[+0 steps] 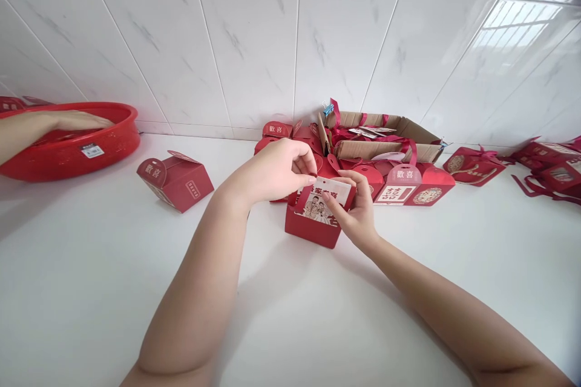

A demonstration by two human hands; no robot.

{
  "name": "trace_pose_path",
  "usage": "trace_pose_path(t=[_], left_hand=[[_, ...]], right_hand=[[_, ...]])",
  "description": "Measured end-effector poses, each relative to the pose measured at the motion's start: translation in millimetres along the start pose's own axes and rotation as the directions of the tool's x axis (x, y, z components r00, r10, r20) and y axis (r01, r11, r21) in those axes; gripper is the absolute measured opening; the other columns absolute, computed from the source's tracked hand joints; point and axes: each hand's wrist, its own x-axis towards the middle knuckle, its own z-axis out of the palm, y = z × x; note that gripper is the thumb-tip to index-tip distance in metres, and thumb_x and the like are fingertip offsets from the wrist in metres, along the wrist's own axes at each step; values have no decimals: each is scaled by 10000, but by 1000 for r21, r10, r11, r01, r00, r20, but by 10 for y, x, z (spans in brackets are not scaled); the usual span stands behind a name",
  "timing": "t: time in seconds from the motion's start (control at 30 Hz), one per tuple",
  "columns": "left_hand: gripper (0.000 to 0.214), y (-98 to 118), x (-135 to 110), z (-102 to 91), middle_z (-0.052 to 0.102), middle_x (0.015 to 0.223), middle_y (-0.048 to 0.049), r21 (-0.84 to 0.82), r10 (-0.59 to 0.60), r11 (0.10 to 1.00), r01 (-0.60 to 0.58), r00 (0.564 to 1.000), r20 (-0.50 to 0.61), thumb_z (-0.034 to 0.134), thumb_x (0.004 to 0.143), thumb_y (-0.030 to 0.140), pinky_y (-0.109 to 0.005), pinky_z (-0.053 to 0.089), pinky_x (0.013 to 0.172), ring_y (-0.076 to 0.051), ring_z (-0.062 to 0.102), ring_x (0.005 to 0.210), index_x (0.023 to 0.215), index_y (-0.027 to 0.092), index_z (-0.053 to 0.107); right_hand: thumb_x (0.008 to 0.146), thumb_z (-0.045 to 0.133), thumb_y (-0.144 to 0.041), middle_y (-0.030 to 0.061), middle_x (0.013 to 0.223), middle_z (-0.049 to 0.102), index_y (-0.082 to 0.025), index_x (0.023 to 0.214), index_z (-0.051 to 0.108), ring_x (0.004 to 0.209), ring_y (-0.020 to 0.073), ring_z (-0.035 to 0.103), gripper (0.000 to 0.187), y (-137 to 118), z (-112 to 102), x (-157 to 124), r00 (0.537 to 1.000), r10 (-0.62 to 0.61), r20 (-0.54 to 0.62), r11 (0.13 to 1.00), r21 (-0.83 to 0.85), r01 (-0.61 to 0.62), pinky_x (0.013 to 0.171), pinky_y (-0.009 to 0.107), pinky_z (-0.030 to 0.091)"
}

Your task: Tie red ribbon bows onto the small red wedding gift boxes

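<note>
In front of me stands a small red gift box (313, 234). A white printed card (321, 205) with a drawn couple and red characters lies against it. My right hand (356, 208) grips the card's right side, thumb on its face and fingers behind. My left hand (290, 169) is closed in a pinch at the card's upper left corner. What its fingertips hold is too small to make out. A dark red strip, perhaps ribbon, shows beside the card's left edge.
An open cardboard box (385, 148) with red ribbons and cards stands behind, among several red gift boxes (426, 187). Another red box (181, 184) sits left. Further left, another person's hand (77, 121) reaches into a red basin (109, 136). Ribboned boxes (476, 166) lie right.
</note>
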Motion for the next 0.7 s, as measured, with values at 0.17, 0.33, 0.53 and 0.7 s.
trace_pose_path(t=[0.17,0.33,0.53,0.7], left_hand=[[37,0,-6,-2,680,861,-22,11,1,1000,-1,1000,-6,607,749,196,-265,497,609,-152,636,762,783,186,597],[54,-16,-1,-1,681,877,-20,15,-2,1000,2,1000,-4,613,754,228,-259,483,579,-156,635,765,792,194,595],[74,-2,4,3,682,890,-22,37,-29,999,29,1000,-5,622,747,241,-251,460,554,-159,633,764,800,196,598],[76,8,8,14,678,865,-14,41,-35,999,35,999,-1,631,744,250,-252,451,547,-155,629,741,780,198,589]], right_hand=[[779,683,-229,54,1004,658,-237,1067,563,864,186,637,312,5,-76,61,986,-160,45,977,-135,165,747,333,537],[823,622,-190,45,893,679,-222,979,620,826,183,643,159,-48,-135,135,966,-251,66,945,-200,259,732,330,532],[831,597,-138,41,879,689,-233,996,636,776,173,651,195,-79,-134,155,935,-340,103,908,-222,355,671,310,533],[826,602,-131,35,868,689,-243,986,647,760,166,645,201,-130,-152,185,922,-357,148,890,-244,384,663,309,530]])
